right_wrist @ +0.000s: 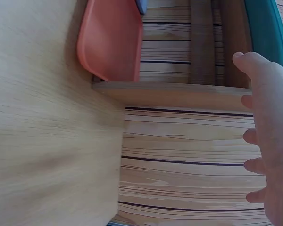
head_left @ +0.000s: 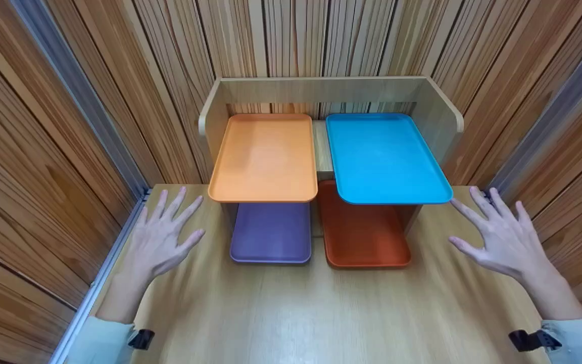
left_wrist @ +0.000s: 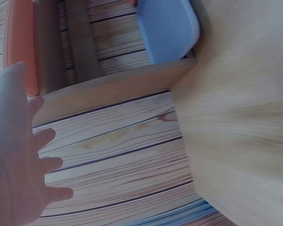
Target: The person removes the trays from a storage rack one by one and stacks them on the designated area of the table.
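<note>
My left hand [head_left: 159,242] hovers over the left part of the table, fingers spread straight, holding nothing. Nearest to it is an orange tray [head_left: 265,159] on the upper shelf, with a purple tray [head_left: 271,235] beneath. On the other side my right hand [head_left: 505,242] is spread likewise, holding nothing, its index fingertip close to the corner of a blue tray [head_left: 389,159] in the head view. Below the blue tray lies a red-brown tray [head_left: 367,240], partly hidden by it. In the wrist views the left hand [left_wrist: 14,155] and right hand [right_wrist: 276,141] appear beside the shelf's ends.
A two-level wooden shelf [head_left: 321,85] holds the trays at the back of the table [head_left: 291,313]. Wood-patterned panels [head_left: 296,35] close off the back and both sides, with metal rails [head_left: 84,96] at the corners. Dark bands [head_left: 141,339] sit at the sleeve cuffs.
</note>
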`<state>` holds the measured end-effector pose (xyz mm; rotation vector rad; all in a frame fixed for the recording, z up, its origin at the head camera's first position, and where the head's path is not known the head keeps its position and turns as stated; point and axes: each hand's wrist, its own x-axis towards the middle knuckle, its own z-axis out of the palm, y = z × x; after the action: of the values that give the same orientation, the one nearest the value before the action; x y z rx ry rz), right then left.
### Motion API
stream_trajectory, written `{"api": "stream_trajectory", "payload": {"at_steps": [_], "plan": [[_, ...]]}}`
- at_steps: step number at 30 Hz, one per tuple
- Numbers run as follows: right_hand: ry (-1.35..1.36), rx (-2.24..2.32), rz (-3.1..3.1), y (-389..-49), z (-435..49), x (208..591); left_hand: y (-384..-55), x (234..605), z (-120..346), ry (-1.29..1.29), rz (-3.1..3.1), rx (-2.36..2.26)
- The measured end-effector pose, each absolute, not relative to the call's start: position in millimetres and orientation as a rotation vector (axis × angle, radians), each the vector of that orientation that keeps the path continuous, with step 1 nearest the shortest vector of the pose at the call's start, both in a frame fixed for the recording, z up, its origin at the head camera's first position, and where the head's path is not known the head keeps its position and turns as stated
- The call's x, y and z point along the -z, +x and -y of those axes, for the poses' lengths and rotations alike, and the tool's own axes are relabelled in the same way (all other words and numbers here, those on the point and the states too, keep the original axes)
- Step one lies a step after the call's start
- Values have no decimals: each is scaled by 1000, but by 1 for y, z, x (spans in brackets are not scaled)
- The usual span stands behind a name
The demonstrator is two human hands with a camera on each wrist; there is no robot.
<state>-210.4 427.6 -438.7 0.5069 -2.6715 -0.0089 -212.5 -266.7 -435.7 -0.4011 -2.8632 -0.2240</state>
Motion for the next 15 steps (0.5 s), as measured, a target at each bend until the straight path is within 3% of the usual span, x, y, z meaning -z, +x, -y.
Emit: {"api": "stream_trajectory", "payload": {"at_steps": [8, 15], "plan": [[455, -72, 2691, -211, -422, 428, -225, 425, 266, -370, 2871, 321], [356, -463, 2720, -206, -412, 422, -233, 417, 267, -308, 2833, 527]]}}
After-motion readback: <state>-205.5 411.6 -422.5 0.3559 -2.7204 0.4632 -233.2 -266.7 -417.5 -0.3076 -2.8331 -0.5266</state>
